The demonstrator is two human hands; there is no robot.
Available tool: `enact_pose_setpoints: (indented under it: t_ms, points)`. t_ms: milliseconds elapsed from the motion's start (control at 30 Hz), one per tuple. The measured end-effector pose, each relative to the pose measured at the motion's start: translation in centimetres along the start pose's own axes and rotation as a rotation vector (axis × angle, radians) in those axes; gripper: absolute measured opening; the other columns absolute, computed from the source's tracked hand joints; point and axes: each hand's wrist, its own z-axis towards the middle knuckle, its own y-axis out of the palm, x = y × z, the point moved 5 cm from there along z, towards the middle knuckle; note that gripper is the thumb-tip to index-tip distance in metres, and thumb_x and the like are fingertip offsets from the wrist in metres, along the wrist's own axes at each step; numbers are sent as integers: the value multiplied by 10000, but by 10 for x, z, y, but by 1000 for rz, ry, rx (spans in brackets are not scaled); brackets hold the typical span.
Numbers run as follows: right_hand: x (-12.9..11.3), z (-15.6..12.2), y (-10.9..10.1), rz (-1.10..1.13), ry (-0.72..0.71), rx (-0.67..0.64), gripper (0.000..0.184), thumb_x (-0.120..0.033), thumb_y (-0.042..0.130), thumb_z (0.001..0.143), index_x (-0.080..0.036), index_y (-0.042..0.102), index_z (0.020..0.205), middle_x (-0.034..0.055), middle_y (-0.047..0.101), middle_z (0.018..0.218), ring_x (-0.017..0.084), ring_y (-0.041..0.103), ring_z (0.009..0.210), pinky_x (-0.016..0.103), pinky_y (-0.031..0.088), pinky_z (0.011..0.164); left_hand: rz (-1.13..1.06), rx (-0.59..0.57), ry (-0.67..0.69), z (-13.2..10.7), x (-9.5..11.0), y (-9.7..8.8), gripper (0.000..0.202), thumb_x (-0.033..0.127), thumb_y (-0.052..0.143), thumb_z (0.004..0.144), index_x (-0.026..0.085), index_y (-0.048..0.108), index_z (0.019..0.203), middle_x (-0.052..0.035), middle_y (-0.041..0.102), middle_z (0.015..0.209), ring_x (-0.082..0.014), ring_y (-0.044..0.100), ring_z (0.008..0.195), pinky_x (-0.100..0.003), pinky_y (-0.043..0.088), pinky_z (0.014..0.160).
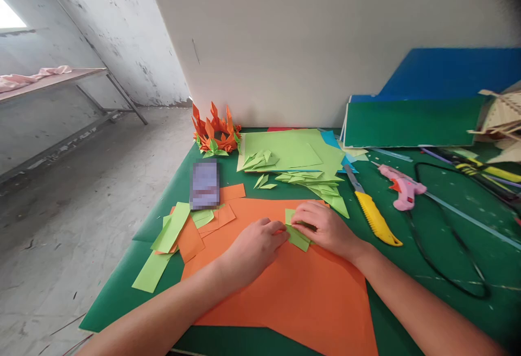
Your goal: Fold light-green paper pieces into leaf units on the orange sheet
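A small light-green piece of paper [299, 240] with a fold in it is between my two hands, over the large orange sheet [301, 296]. My right hand [328, 228] pinches it from the right, thumb and fingers closed. From the left, my left hand [256, 247] holds its edge with curled fingertips, partly hidden by the knuckles. Just beyond lie a pile of folded green paper pieces [321, 182] and two loose ones. To the left are green paper strips [171, 228] and orange paper pieces [191, 239].
An orange folded-paper ring [215, 131] stands at the back left, near a blurred purple rectangle [204, 185]. Green sheets [285, 147] lie behind the folded pieces. A yellow-handled cutter [376, 220] and a pink glue gun [402, 185] with a black cord rest on the right.
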Motion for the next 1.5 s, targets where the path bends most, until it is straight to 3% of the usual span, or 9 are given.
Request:
enact_pose_setpoints:
  t_ms: [333,800,1067,1300,1500]
  points:
    - [-5,-4,-1,-155,-172,-59,250,-211,412,996,-174,651,933,63,643,852,175,527,771,290,424,651,-2,17,-30,-1,2,-1,290,113,371,931,208,611,1062,-77,546,1177,-177,550,875,-297,486,789]
    - [-6,-5,1,-211,-207,-84,267,-174,390,993,-174,656,973,66,651,866,175,539,789,280,417,655,8,-33,20,-2,2,0,284,111,370,934,184,605,1074,-84,561,1213,-197,536,943,-309,477,835]
    - [-8,-4,1,-251,-209,-90,292,-177,370,998,-180,658,952,64,648,844,171,542,776,273,404,641,57,-68,-19,1,3,-1,283,110,409,909,181,597,1108,-67,556,1282,-196,578,937,-323,495,850]
    - [-9,-3,0,-292,-246,-104,336,-186,336,1006,-179,666,944,73,652,826,175,546,760,280,408,631,71,-146,-121,-2,0,2,297,138,393,899,222,568,1123,-22,508,1348,-126,636,696,-242,499,599]
    - [-6,-4,-4,-232,-227,-142,286,-170,388,985,-186,673,979,81,661,927,190,586,875,300,470,712,63,-167,-117,-4,0,5,333,135,402,896,240,536,1183,-49,534,1286,-126,640,738,-219,493,634]
